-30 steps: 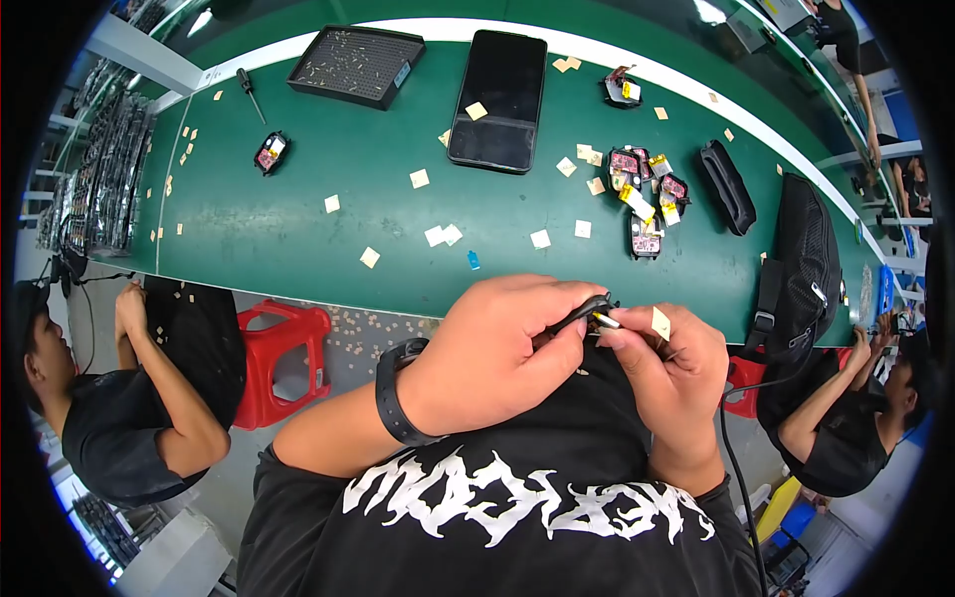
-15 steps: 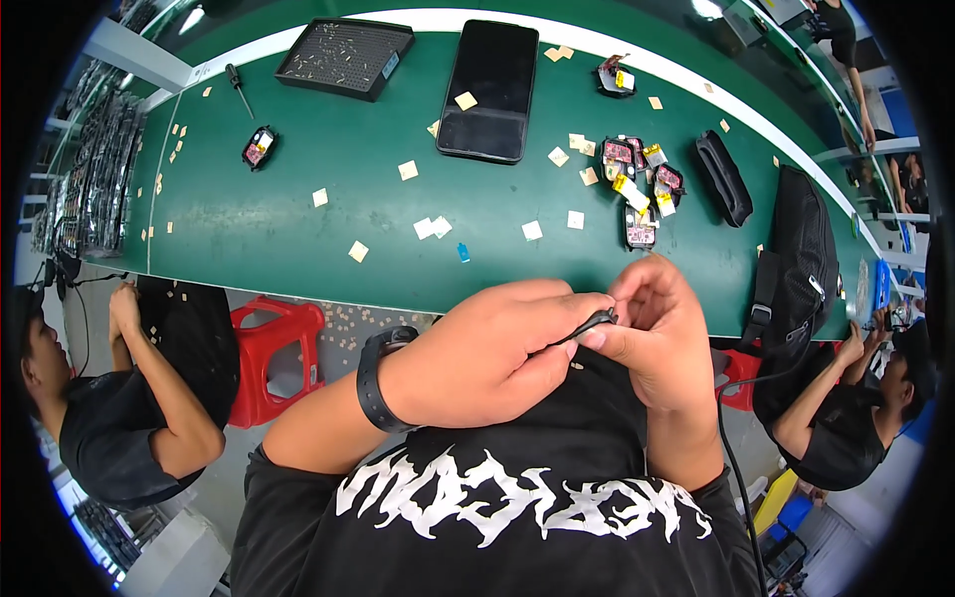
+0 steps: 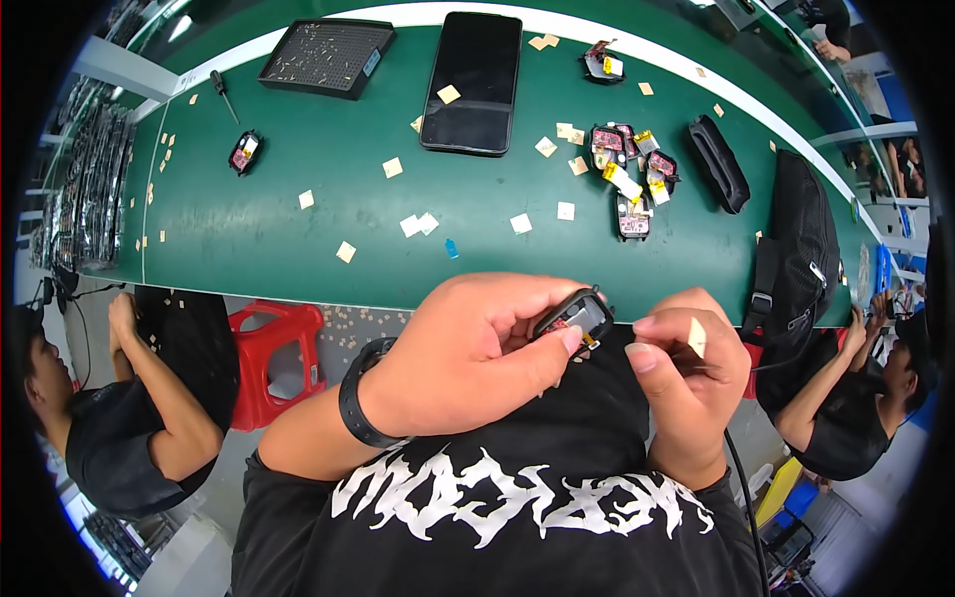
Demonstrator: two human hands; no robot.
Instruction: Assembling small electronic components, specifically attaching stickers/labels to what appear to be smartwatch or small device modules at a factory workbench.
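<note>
My left hand (image 3: 477,348) is closed around a black smartwatch case (image 3: 587,316), tilted above my lap near the bench edge. Its dark inside, a bit of red board and a yellow strip show beside my thumb; the rest is hidden by my fingers. Just right of it, apart from the case, my right hand (image 3: 696,368) has its fingers curled. A small cream paper square (image 3: 697,338) sits against its index finger; whether it is pinched or stuck there is hard to see. Thumb and index tips are slightly apart.
Several opened watch cases (image 3: 634,214) with batteries lie at right on the green bench (image 3: 328,239), beside a black pouch (image 3: 718,164) and bag (image 3: 801,239). A tablet (image 3: 473,85), black tray (image 3: 325,58), screwdriver (image 3: 224,95) and scattered paper squares lie farther off. People sit on both sides.
My hands have drawn apart, the right moving rightward. The watch case has turned from edge-on to show its inside. A cream paper square now shows at my right fingers.
</note>
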